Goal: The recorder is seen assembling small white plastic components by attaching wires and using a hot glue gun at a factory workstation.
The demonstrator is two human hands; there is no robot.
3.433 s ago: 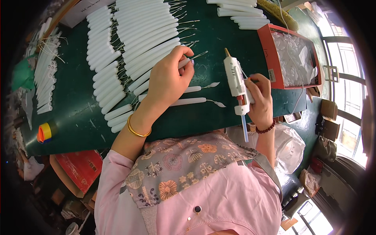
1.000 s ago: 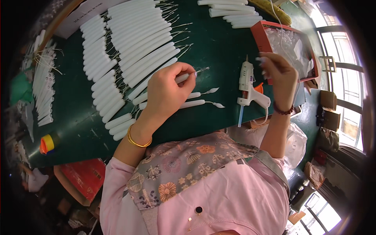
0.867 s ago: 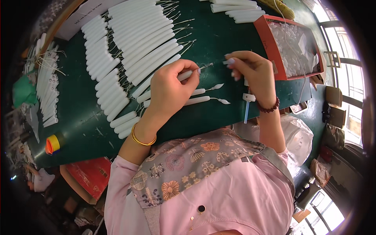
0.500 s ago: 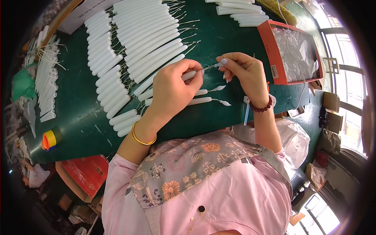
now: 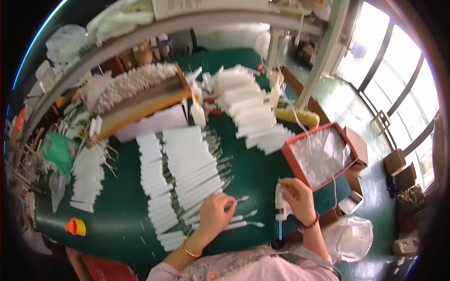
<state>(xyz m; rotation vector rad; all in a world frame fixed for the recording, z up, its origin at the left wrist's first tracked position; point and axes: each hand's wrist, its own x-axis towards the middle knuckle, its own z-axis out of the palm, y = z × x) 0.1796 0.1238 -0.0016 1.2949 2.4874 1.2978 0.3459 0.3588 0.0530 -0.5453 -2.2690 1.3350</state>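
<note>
My left hand (image 5: 216, 211) is closed beside the front row of white candle sticks, its fingers curled on a white candle stick mostly hidden by the hand. A white flame-shaped tip (image 5: 243, 199) shows just past the fingers. Below lie two more sticks with flame tips (image 5: 253, 213). My right hand (image 5: 301, 201) is pinched at the right; what sits between the fingertips is too small and blurred to make out. Under and beside it lies a white glue gun (image 5: 280, 204) with a blue glue stick (image 5: 280, 230). Rows of white sticks with wires (image 5: 192, 168) cover the table's middle.
A red box with clear plastic pieces (image 5: 323, 157) stands beyond my right hand. More white sticks (image 5: 248, 107) lie behind, near a yellow roll (image 5: 297, 117). A wooden tray (image 5: 145, 103) is at the back left; a yellow-orange tape roll (image 5: 77, 227) sits front left.
The view has lifted, showing more of the table's far side. My hands have moved apart: the left over the front sticks, the right away from the wire, by the glue gun.
</note>
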